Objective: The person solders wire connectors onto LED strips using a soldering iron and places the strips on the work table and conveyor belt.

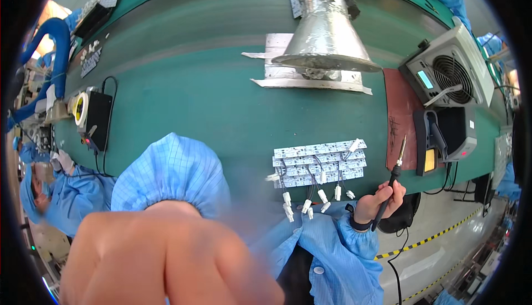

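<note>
My right hand (381, 202) is closed around the dark handle of a soldering iron (394, 176), its bare metal tip pointing up and away from me. To its left, several white circuit board strips (320, 153) lie in rows at the bench's near edge, with dark wires and white plug connectors (322, 196) hanging toward me. My left hand (160, 258) is raised very close to the camera and fills the lower left. Its knuckles show, but the fingertips are hidden, so I cannot tell whether it holds anything. A blue sleeve (172, 175) covers that forearm.
A foil-covered fume hood (332, 33) hangs over the green bench (194, 100). At the right stand a fan unit (451, 75) and a soldering station (457, 133) with a yellow sponge (429, 160). A black solder feeder (97, 116) sits left. A co-worker (77, 194) works nearby.
</note>
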The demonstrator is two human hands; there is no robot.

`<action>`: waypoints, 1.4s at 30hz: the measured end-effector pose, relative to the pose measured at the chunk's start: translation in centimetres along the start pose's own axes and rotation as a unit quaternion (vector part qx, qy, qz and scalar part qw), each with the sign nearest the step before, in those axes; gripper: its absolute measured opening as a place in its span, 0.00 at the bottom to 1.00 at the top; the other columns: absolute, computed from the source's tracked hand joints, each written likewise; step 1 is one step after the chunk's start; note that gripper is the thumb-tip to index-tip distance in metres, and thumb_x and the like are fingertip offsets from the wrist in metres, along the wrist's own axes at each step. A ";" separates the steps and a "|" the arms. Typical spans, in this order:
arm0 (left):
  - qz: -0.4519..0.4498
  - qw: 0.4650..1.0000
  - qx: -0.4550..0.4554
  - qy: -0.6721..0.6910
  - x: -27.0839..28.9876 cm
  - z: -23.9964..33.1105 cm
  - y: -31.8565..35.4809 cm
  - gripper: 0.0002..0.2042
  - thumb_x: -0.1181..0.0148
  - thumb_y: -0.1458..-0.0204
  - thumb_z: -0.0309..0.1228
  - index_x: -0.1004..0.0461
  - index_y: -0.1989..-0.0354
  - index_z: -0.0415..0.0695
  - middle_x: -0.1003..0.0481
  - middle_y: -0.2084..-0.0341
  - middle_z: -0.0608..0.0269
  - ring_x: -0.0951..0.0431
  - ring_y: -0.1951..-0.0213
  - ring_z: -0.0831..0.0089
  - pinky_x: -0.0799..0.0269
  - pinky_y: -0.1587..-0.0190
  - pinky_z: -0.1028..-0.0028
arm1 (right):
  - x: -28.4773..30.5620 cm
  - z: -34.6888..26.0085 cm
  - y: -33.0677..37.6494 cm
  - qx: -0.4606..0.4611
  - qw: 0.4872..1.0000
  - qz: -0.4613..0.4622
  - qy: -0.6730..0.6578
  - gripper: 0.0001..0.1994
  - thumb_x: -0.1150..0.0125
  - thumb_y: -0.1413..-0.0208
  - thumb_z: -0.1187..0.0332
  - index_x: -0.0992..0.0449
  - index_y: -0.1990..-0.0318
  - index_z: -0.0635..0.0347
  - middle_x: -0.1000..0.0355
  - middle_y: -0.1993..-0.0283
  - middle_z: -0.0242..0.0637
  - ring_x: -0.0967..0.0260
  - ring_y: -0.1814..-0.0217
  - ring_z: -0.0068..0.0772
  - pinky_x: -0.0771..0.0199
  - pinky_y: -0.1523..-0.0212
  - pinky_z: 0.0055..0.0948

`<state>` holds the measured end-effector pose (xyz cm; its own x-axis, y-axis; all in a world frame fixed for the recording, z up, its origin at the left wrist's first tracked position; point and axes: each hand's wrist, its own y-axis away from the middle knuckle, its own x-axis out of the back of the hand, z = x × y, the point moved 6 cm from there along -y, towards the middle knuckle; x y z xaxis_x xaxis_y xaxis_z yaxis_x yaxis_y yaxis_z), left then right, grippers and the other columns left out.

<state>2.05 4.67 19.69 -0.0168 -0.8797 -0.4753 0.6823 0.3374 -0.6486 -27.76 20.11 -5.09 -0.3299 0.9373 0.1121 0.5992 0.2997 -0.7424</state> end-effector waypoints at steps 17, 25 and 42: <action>0.077 0.967 0.187 -0.156 -0.6 1.0 -2.6 0.11 0.42 0.39 0.29 0.21 0.49 0.50 0.25 0.45 0.71 0.24 0.71 0.72 0.30 0.69 0.67 | 0.0 0.2 0.4 -0.025 1.000 -0.005 0.010 0.10 0.49 0.32 0.68 0.30 0.50 0.64 0.37 0.61 0.37 0.39 0.65 0.29 0.38 0.67 0.25; -0.022 0.991 -0.099 -0.085 -1.3 0.6 -2.3 0.03 0.33 0.50 0.26 0.19 0.69 0.40 0.20 0.62 0.57 0.22 0.71 0.62 0.30 0.72 0.66 | -0.2 -0.7 -0.5 0.021 0.999 -0.027 0.036 0.08 0.48 0.33 0.69 0.31 0.52 0.65 0.37 0.65 0.37 0.40 0.66 0.29 0.38 0.66 0.28; 0.037 0.585 0.456 -0.670 11.2 -14.7 6.8 0.20 0.34 0.45 0.42 0.22 0.50 0.41 0.24 0.62 0.55 0.22 0.57 0.60 0.26 0.55 0.65 | 0.5 -0.7 -0.9 0.017 0.999 -0.037 -0.021 0.11 0.40 0.36 0.65 0.28 0.55 0.64 0.34 0.66 0.42 0.35 0.67 0.37 0.34 0.66 0.32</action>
<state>-4.19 2.07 1.24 0.2087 -0.5526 0.8069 0.7608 0.6101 0.2211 -27.91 20.46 -3.92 -0.4033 0.9044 0.1393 0.5475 0.3605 -0.7552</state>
